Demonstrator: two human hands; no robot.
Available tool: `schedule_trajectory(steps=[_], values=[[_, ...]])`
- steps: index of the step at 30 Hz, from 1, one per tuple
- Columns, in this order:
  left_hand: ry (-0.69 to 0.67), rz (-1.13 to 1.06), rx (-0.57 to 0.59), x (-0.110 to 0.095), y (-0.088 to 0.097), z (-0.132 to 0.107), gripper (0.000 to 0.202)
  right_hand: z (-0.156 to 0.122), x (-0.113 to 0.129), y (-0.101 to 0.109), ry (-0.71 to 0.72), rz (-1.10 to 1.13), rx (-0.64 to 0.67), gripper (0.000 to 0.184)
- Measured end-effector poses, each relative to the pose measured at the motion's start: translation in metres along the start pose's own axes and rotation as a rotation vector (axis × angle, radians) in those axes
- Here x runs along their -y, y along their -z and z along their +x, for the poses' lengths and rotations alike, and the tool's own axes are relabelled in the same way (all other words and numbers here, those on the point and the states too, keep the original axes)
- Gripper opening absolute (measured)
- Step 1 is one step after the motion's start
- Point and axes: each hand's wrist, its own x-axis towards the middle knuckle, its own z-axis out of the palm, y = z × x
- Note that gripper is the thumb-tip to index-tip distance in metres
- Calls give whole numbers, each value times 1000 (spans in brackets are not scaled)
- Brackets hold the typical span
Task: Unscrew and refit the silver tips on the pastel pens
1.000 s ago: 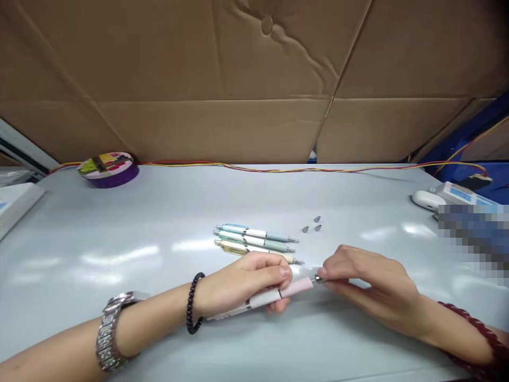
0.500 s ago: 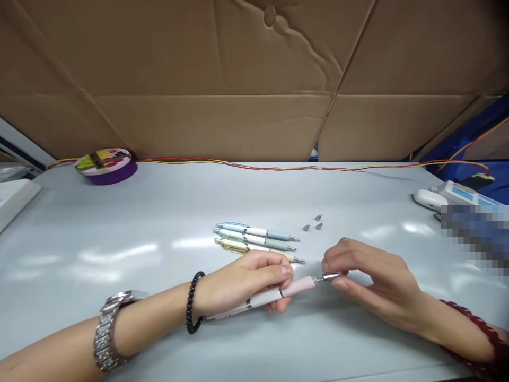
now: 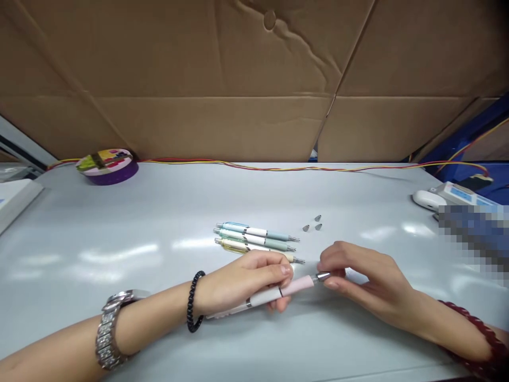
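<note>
My left hand (image 3: 254, 281) is closed round a pink and white pen (image 3: 265, 296), which points up and to the right. At the pen's front end, my right hand (image 3: 366, 281) pinches a small silver cone tip (image 3: 323, 276) between thumb and fingers. The cone sits over the pen's bare front, close to the pink grip. Just beyond my left hand lie a blue pen (image 3: 256, 232), a green pen (image 3: 254, 240) and a yellow pen (image 3: 234, 245), side by side, their front ends without cones. Three more silver cones (image 3: 318, 227) lie to the right of these pens.
A purple round tin (image 3: 109, 172) stands at the back left. Red and yellow wires (image 3: 246, 166) run along the back edge, before a cardboard wall (image 3: 199, 127). At the right are a white rounded case (image 3: 428, 200) and a power strip (image 3: 457, 192).
My right hand has moved slightly left, bringing the silver cone closer to the pink grip and covering the spring seen before. My left hand and the pen have hardly moved.
</note>
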Motion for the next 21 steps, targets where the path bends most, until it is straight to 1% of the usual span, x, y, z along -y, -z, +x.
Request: schedule_trajectory(steps=[5, 9, 11, 13, 15, 16, 18, 21], values=[[-8, -11, 3, -2, -3, -2, 25, -1, -2, -1, 17, 2, -7, 10], [-7, 11, -26, -5, -5, -5, 15, 1, 2, -1, 69, -13, 27, 8], [-2, 38, -34, -5, -6, -5, 15, 2, 4, -2, 87, -8, 45, 9], [-3, 53, -26, -5, -6, -5, 16, 1, 5, -3, 75, 5, 42, 9], [-11, 62, -31, -4, -5, -6, 17, -1, 4, -4, 27, 12, 9, 9], [-14, 66, -36, -5, -5, -6, 18, -1, 4, -4, 3, 11, -16, 11], [2, 90, -42, -6, -5, -7, 18, -2, 3, -5, -15, -2, -55, 21], [11, 120, -50, -7, -5, -7, 20, -2, 2, -5, 33, -38, -38, 35]])
